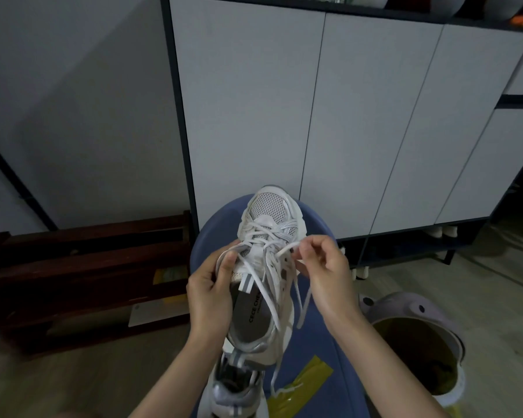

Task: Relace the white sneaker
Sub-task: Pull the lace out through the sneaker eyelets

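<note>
A white mesh sneaker (pixel 269 212) lies on a blue round seat (pixel 215 230), toe pointing away from me. My left hand (pixel 212 294) grips the left side of its collar, thumb pressed on the upper near the tongue. My right hand (pixel 323 263) pinches a white lace (pixel 284 251) end at the right eyelets, between thumb and forefinger. The laces cross loosely over the tongue and trail down over the shoe's opening. A second sneaker (pixel 236 390) sits just below, heel towards me.
A white-doored cabinet (pixel 360 116) with a dark frame stands behind the seat. A dark wooden rack (pixel 82 267) lies on the floor at left. A lilac bin (pixel 417 336) with a yellow liner stands at right. Yellow tape (pixel 302 384) sticks to the seat.
</note>
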